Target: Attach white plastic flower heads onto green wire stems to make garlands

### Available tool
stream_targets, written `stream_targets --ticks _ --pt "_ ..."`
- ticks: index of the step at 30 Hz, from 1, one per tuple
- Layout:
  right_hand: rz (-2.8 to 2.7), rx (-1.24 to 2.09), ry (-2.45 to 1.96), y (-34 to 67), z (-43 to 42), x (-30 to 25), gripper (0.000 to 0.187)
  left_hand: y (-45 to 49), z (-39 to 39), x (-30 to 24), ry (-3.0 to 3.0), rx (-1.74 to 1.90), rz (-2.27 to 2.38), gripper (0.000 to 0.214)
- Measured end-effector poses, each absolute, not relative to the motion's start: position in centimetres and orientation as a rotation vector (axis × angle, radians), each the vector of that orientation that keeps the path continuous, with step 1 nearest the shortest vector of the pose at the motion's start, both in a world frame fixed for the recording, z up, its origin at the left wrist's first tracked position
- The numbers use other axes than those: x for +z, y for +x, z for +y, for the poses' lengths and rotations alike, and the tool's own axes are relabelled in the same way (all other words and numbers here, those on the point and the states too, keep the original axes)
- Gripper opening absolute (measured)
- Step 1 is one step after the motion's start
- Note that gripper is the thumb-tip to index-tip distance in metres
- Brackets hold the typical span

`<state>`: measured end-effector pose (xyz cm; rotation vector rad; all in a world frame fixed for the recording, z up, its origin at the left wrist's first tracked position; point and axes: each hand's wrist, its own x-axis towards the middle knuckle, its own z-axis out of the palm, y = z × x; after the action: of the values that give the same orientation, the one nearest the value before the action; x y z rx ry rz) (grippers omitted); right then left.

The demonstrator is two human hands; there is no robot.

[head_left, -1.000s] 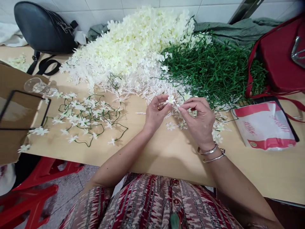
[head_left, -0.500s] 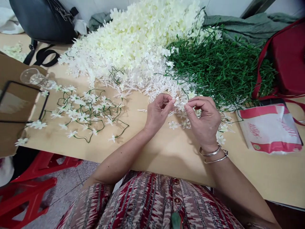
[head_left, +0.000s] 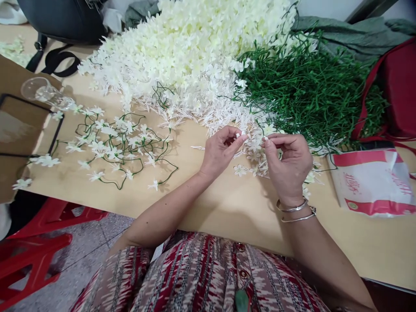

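My left hand (head_left: 221, 151) pinches a small white artificial flower (head_left: 241, 134) between thumb and fingertips above the wooden table (head_left: 227, 208). My right hand (head_left: 289, 162), with two bangles on the wrist, pinches a green stem with small white flowers (head_left: 264, 139) just beside it. The two hands are close together but a small gap shows between their fingertips. A large heap of loose cream-white flowers (head_left: 188, 52) lies behind them. A tangle of bare green stems (head_left: 305, 91) lies to its right.
Finished green stems with white flowers (head_left: 120, 147) lie at the left. A clear plastic cup (head_left: 42, 92) lies on its side near a cardboard box (head_left: 13, 130). A black bag (head_left: 65, 17), a red bag (head_left: 396, 86), a red-and-white packet (head_left: 373, 182) and red stools (head_left: 35, 247) surround the work spot.
The hands have drawn slightly apart, the flower staying in the left hand's pinch. The view has tilted down, so everything on the table sits higher and a little to the right.
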<state>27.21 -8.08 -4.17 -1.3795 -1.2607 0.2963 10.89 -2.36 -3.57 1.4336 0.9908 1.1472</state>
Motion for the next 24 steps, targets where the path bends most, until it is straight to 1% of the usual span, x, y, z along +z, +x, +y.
stream_targets --ticks 4,10,13,19,24 --pt "-1.285 0.218 -1.403 27.6 -7.8 -4.4 0.012 10.8 -2.5 -3.2 1.405 1.124 0.984 0.049" --pt "-1.095 0.110 -1.415 29.6 -7.1 -2.7 0.020 10.8 -1.9 -3.6 1.280 1.158 1.001 0.054" --pt "-1.117 0.082 -1.460 30.9 -7.7 -2.2 0.020 10.8 -1.6 -3.6 1.289 1.160 1.035 0.052" --pt "-1.046 0.125 -1.630 34.3 -11.0 -4.2 0.024 10.7 -2.0 -2.9 1.432 1.120 0.995 0.043" --pt "-1.065 0.182 -1.665 37.6 -12.1 -6.0 0.027 10.9 -2.1 -3.2 1.428 1.092 0.977 0.043"
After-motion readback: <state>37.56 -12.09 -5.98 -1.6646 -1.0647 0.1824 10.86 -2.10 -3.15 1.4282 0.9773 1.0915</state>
